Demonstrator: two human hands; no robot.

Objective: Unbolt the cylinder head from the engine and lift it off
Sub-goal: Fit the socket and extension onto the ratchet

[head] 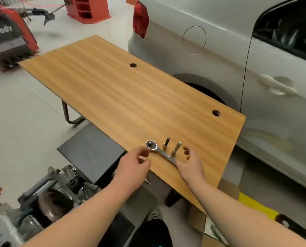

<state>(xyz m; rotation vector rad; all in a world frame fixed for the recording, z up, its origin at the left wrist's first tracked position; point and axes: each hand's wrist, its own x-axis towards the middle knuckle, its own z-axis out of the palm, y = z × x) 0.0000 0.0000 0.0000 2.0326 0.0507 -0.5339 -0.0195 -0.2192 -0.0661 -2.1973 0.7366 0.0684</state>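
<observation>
A chrome ratchet wrench [155,147] lies on the wooden table [123,97] near its front edge, head to the left. Just behind its handle stand a dark bit socket [166,143] and a silver extension bar [176,148]. My left hand [136,164] hovers by the ratchet head, fingers loosely curled and holding nothing. My right hand [190,162] lies over the ratchet's handle end and hides it, with its fingers relaxed beside the extension bar. The engine [50,198] stands low at the bottom left, partly out of view.
A silver car [237,59] stands close along the table's right side. A black box [93,150] sits under the table's left front. A red workshop machine [8,38] and a red stand [90,9] are at the back left. Grey floor lies to the left.
</observation>
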